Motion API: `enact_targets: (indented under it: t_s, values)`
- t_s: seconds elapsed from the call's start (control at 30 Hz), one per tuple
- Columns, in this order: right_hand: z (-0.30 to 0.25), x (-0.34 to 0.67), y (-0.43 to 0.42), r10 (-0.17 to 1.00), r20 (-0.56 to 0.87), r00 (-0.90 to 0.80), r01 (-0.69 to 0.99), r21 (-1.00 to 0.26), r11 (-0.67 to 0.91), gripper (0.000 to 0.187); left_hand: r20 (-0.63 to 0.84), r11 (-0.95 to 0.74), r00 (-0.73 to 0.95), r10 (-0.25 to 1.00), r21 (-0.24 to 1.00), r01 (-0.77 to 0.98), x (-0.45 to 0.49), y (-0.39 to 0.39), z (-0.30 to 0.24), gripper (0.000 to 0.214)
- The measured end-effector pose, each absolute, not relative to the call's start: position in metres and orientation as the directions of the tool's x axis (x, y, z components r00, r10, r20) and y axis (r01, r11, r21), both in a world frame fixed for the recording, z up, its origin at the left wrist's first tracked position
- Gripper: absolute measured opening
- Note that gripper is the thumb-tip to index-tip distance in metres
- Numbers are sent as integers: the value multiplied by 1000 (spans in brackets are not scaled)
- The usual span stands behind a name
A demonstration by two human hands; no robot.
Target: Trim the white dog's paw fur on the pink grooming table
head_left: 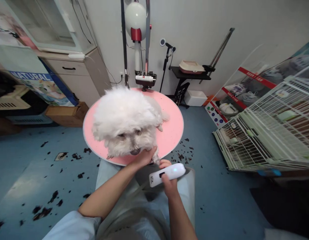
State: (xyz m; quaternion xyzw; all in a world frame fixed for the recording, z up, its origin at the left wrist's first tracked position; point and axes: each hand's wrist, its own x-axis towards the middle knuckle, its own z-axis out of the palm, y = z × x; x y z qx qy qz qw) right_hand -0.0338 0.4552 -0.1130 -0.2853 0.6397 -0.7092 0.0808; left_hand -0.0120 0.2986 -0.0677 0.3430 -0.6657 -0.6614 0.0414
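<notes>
A fluffy white dog (127,110) lies on a round pink grooming table (173,123), its head turned toward me over the near edge. My left hand (145,157) is closed around the dog's front leg, just beside its muzzle; the paw (156,159) pokes out past my fingers. In my right hand (169,183) is a white pet clipper (166,174) with a blue light glowing on it. My thumb rests near its dark switch. The fingertips of that hand are close to the paw; whether they touch it I cannot tell.
A stand dryer (136,20) and a metal post rise behind the table. Wire cages (264,133) stand on the right. Dark hair clumps (42,213) lie scattered over the blue floor (77,186). A cardboard box (66,115) sits at the left by a cabinet (69,71).
</notes>
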Motion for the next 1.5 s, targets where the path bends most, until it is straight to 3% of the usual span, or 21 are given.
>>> enact_targets:
  t_s: [0.13, 0.23, 0.3, 0.4, 0.47, 0.63, 0.97, 1.17, 1.33, 1.5]
  values:
    - [-122, -24, 469, -124, 68, -990, -8, -903, -429, 31, -371, -170, -834, -408, 929, -330, -12, 297, -59, 33]
    - [-110, -14, 480, -65, 193, -979, -152, -904, -400, 39, -353, -203, -860, -370, 933, -296, -15, 299, -60, 32]
    - [-98, -10, 483, -109, 389, -915, -349, -896, -274, 41, -347, -229, -856, -384, 934, -276, -17, 301, -63, 29]
    - [-88, -10, 483, -269, 598, -755, -593, -798, -112, 43, -299, -197, -850, -434, 952, -235, -18, 304, -66, 27]
    - [-90, -11, 482, -322, 657, -681, -680, -731, -55, 46, -287, -168, -844, -452, 957, -235, -18, 306, -67, 31]
    - [-102, -7, 475, -281, 712, -643, -747, -665, 24, 56, -282, -153, -831, -480, 959, -238, -22, 311, -67, 32]
    - [-96, -10, 469, -226, 672, -705, -693, -721, 17, 56, -157, -64, -790, -592, 987, -148, -24, 317, -45, 19]
    - [-90, -26, 468, -271, 540, -797, -517, -842, -157, 54, -265, -147, -810, -523, 964, -221, -23, 314, -57, 25]
    - [-86, -34, 468, -318, 499, -806, -459, -866, -197, 55, -305, -208, -805, -509, 951, -229, -23, 312, -64, 32]
    - [-88, -31, 466, -448, 235, -863, -106, -950, -295, 63, -355, -244, -820, -448, 931, -271, -24, 305, -64, 41]
